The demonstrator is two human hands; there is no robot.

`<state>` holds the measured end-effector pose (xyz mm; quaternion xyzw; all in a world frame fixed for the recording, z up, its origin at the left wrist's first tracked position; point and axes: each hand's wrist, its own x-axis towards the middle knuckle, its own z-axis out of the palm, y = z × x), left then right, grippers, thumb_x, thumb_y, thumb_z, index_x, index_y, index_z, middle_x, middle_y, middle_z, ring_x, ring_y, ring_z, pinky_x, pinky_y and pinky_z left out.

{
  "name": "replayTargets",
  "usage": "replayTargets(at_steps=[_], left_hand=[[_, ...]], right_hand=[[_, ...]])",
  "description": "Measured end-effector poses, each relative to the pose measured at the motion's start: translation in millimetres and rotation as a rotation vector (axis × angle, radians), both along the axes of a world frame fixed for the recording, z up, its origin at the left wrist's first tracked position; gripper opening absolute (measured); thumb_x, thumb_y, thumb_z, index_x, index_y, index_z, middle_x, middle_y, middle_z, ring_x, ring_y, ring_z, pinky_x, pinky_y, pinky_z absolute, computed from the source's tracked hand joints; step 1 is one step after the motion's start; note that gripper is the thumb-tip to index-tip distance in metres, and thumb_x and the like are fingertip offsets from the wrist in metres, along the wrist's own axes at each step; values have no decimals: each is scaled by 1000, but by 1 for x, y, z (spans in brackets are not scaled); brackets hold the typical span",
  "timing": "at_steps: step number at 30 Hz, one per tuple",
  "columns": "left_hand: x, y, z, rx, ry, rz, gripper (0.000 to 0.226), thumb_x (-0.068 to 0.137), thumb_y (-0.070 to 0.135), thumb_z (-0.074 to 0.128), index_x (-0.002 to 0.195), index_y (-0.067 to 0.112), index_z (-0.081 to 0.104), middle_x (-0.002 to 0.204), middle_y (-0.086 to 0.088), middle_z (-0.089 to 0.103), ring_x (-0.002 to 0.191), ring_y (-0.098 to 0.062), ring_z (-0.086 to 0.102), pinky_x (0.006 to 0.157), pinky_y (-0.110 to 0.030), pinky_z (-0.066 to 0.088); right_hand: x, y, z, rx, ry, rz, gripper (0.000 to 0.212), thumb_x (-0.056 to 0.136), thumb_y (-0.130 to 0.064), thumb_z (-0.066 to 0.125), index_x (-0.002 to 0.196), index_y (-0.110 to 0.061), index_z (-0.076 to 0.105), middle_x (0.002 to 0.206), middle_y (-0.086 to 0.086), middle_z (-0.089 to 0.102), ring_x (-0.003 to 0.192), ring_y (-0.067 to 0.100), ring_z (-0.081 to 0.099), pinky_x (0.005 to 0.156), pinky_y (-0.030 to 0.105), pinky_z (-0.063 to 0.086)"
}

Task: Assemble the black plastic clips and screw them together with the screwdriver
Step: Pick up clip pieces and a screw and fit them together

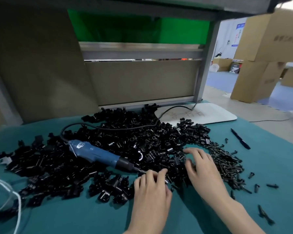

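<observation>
A big heap of black plastic clips (118,146) covers the teal table (91,217). On the heap lies a blue electric screwdriver (98,155), its tip pointing right toward my hands. A pile of black screws (227,164) sits to the right. My left hand (150,188) is just past the screwdriver tip, fingers curled on a small black clip part. My right hand (201,168) lies palm down, fingers spread over the clips at the edge of the screw pile; whether it holds anything is hidden.
A black pen (240,138) lies at the right of the table. A white board (201,113) sits at the back right. The screwdriver's black cord (125,128) loops over the heap. White cord (10,191) lies at the left edge. Cardboard boxes (264,53) stand beyond.
</observation>
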<state>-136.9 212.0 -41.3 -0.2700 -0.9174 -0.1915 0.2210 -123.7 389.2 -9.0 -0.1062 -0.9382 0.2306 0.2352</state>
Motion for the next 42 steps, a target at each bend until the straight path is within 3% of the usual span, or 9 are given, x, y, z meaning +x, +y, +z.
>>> replayTargets(at_steps=[6,11,14,20,28,32,37,40,42], left_hand=[[-5,3,6,-24,-59,-21,42,50,43,96,84,29,77,76,9,65,66,-11,66,63,-30,58],[-8,0,7,249,-135,-41,39,67,30,88,101,28,69,89,11,64,78,-10,65,70,-27,55],[-8,-3,17,652,-288,9,19,92,40,56,108,46,48,110,22,51,100,4,53,77,-11,41],[-13,-8,25,995,-372,48,21,90,38,54,104,53,49,110,15,57,102,-1,55,77,-10,43],[-55,-64,40,849,-223,76,15,95,46,49,109,49,45,105,14,53,89,4,58,69,-10,47],[-68,-78,26,766,-299,181,16,96,46,49,111,47,45,114,21,49,99,16,49,68,-16,43],[-70,-78,22,748,-338,218,12,95,50,48,107,52,46,111,24,50,97,-5,57,80,-30,48],[-70,-80,23,760,-341,225,11,95,50,48,105,53,46,109,20,53,89,-11,60,76,-32,50],[-69,-80,23,767,-344,226,11,95,50,49,105,53,46,106,16,55,82,-12,61,73,-33,51]], right_hand=[[-83,-23,29,-120,-178,97,39,105,-39,49,141,-27,56,147,1,51,136,28,40,110,39,35],[-102,-44,11,16,-410,161,66,99,-61,49,157,-33,35,163,0,33,153,27,18,126,50,8],[-99,-37,8,21,-344,183,55,98,-56,56,147,-35,47,152,-5,44,147,24,26,124,42,20],[-98,-34,17,59,-351,202,19,101,-47,52,115,-38,62,109,-13,45,112,23,43,95,34,42],[-94,-21,34,60,-435,93,36,100,-59,49,115,-30,65,108,-6,52,115,23,49,92,42,52],[-90,-7,39,-2,-390,37,39,99,-65,45,94,-30,62,89,-6,66,86,16,63,76,36,57],[-89,-4,33,-39,-258,-24,34,104,-54,42,96,-27,62,70,-6,60,67,18,59,56,32,40],[-90,-1,24,-79,-141,-62,26,106,-41,45,108,-25,65,91,-6,61,86,19,60,65,34,44],[-91,6,14,-62,-141,-145,31,105,-39,46,129,-26,62,127,4,57,121,28,51,94,42,46]])
